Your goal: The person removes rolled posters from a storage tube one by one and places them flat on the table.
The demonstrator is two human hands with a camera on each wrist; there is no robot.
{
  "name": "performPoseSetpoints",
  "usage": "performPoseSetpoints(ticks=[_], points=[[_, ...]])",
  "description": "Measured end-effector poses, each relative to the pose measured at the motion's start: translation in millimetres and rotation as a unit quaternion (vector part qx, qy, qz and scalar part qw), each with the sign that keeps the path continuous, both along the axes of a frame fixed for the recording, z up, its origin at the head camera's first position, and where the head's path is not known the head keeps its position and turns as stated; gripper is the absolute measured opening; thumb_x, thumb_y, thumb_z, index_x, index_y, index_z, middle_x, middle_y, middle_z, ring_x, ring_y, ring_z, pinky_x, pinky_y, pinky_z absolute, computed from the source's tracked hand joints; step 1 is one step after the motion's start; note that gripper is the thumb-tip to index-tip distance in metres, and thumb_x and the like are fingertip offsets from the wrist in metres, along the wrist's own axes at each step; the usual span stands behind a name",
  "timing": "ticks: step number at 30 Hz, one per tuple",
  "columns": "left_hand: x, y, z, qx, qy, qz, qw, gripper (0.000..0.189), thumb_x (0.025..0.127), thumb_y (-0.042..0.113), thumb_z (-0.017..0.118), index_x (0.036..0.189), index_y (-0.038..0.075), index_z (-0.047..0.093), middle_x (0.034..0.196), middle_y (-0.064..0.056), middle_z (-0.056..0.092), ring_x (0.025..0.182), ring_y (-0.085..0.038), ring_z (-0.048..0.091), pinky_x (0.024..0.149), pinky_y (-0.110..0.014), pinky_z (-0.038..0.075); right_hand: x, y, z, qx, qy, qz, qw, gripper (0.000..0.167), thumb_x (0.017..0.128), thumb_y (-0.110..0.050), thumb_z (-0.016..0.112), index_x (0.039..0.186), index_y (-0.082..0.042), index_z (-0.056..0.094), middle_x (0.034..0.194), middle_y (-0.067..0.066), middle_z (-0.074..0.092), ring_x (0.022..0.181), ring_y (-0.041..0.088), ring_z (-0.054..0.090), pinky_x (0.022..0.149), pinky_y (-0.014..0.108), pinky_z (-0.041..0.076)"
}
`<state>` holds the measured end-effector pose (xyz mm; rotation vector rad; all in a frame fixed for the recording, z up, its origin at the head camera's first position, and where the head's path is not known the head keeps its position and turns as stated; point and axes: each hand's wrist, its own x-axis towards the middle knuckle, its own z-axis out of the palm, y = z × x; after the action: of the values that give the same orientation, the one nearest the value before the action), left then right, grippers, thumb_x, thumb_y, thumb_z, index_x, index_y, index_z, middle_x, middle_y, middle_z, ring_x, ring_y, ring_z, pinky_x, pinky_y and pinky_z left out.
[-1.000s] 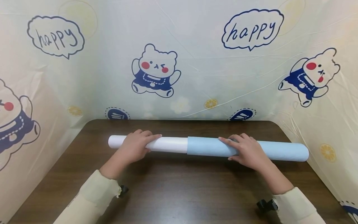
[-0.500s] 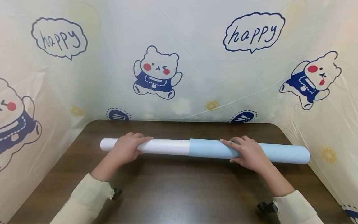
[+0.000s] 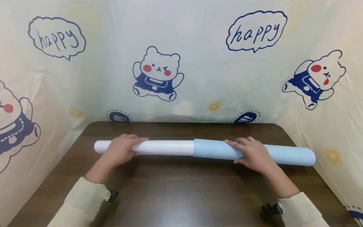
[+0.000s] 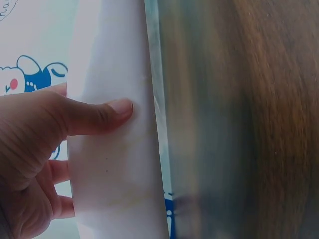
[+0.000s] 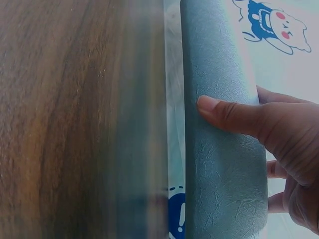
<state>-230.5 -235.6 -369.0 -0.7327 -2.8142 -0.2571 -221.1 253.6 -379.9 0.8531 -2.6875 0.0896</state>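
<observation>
The left hand (image 3: 122,149) grips a white tube (image 3: 167,148), the right hand (image 3: 253,154) a wider blue tube (image 3: 290,155); the tubes meet between the hands, stretching left to right over the far part of the worktop (image 3: 181,192)

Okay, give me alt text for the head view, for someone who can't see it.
A person's left hand grips a white tube and the right hand grips the wider light-blue tube it meets, at a brown table. Behind is a pale backdrop printed with cartoon bears and "happy" speech bubbles.
</observation>
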Motion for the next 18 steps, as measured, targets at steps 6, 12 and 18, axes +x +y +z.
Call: performPoseSetpoints(ticks=[6,12,18], points=[[-1.8,-8.8,-0.7,0.004,0.010,-0.011,0.9999,0.063,0.068,0.003,0.087,0.127,0.016,0.066,0.106,-0.011,0.069,0.092,-0.033,0.062,0.077,-0.052,0.052,-0.2,2.6,0.2,-0.005,-0.008,-0.008,0.9999,0.084,0.066,-0.031,0.091,0.141,-0.028,0.053,0.117,0.010,0.064,0.096,0.031,0.056,0.075,0.050,0.052],[-3.2,-18.9,-3.3,0.015,-0.003,-0.002,0.9999,0.063,0.070,0.003,0.085,0.128,0.014,0.066,0.108,-0.012,0.069,0.094,-0.033,0.063,0.078,-0.053,0.052,0.4,8.8,-0.4,-0.012,-0.005,-0.016,0.9998,0.085,0.066,-0.032,0.091,0.142,-0.028,0.052,0.117,0.010,0.064,0.096,0.032,0.057,0.076,0.050,0.053],[0.2,-34.1,-5.5,0.028,-0.024,0.028,0.9989,0.061,0.072,0.003,0.084,0.129,0.012,0.064,0.108,-0.015,0.068,0.095,-0.035,0.063,0.077,-0.055,0.051,2.8,18.0,-1.7,-0.017,0.001,-0.030,0.9994,0.085,0.066,-0.032,0.091,0.142,-0.026,0.052,0.116,0.009,0.063,0.094,0.031,0.056,0.071,0.049,0.053]])
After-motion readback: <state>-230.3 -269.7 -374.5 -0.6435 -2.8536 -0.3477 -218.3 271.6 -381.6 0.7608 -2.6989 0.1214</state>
